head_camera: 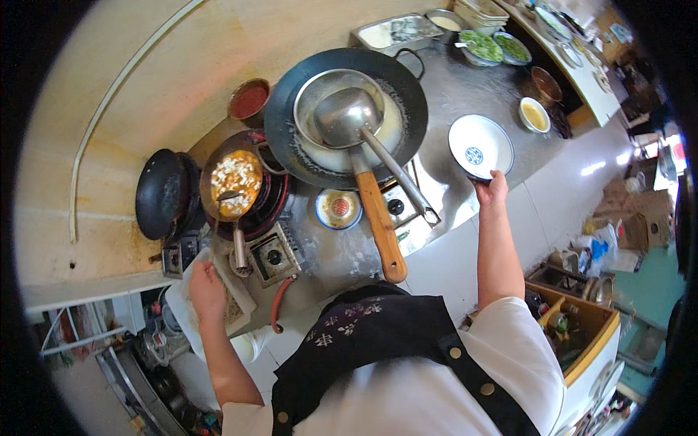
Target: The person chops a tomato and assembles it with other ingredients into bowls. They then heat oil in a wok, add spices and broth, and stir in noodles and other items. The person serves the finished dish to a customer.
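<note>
My right hand point(492, 188) holds a white bowl with a blue rim point(488, 141) by its near edge, over the steel counter. My left hand point(207, 289), with fingers curled, is over a white plastic tub point(240, 297) near the counter's left end; whether it holds anything I cannot tell. Ahead of it, a pan point(210, 210) of orange food with white pieces and a ladle sits on a burner. In the middle, a large wok point(283, 120) holds pale liquid, with a steel ladle point(349, 111) and a wood-handled strainer point(384, 234) lying across it.
Dark pans point(161, 193) lean at the wall beside a pot of red sauce point(249, 102). A small bowl point(338, 209) stands before the wok. Bowls of chopped greens point(482, 48), a metal tray point(395, 32) and a bowl of yellow liquid point(534, 115) are at the back and right.
</note>
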Motion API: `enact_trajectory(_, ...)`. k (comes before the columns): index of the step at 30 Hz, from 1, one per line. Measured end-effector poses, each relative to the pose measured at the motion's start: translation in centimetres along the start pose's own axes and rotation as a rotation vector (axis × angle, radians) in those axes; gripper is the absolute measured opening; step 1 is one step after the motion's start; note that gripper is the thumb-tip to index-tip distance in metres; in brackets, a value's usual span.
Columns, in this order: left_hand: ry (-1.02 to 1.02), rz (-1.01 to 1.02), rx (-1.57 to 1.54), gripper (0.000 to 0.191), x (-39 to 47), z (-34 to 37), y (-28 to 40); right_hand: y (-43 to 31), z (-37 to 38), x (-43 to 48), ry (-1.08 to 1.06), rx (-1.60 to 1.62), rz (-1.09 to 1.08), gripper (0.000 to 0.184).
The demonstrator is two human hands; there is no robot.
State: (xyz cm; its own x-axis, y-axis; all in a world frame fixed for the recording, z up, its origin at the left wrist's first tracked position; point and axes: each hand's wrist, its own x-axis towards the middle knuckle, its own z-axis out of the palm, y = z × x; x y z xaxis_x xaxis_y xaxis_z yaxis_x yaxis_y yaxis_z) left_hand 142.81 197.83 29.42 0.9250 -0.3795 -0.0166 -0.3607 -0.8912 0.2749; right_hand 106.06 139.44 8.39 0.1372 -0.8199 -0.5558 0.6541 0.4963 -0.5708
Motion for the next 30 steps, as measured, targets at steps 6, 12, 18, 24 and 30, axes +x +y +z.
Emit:
enact_trajectory(6, 0.118, -0.049, -0.052, 0.015, 3.3, 3.9, 0.4, 4.3, -6.1, 4.2, 0.042, -0.11, -0.02, 0.047)
enact_trajectory(12, 0.014, -0.044, -0.017, 0.014, 5.3, 4.2, 2.1, 6.0, -7.9, -3.4, 0.153, -0.219, 0.029, 0.103)
enact_trajectory(18, 0.185, 0.028, -0.023, 0.015, 4.5, 3.1, -1.3, 12.7, -14.1, -15.8, 0.009, -0.822, -0.029, 0.031)
enact_trajectory(24, 0.133, 0.099, -0.202, 0.023, 8.4, 8.7, -5.2, 18.2, -15.3, -20.8, -0.31, -1.36, -0.223, 0.018)
enact_trajectory(30, 0.204, 0.219, -0.248, 0.042, 5.5, 7.8, -12.4, 20.7, -10.3, -29.9, -0.364, -1.272, -0.194, 0.016)
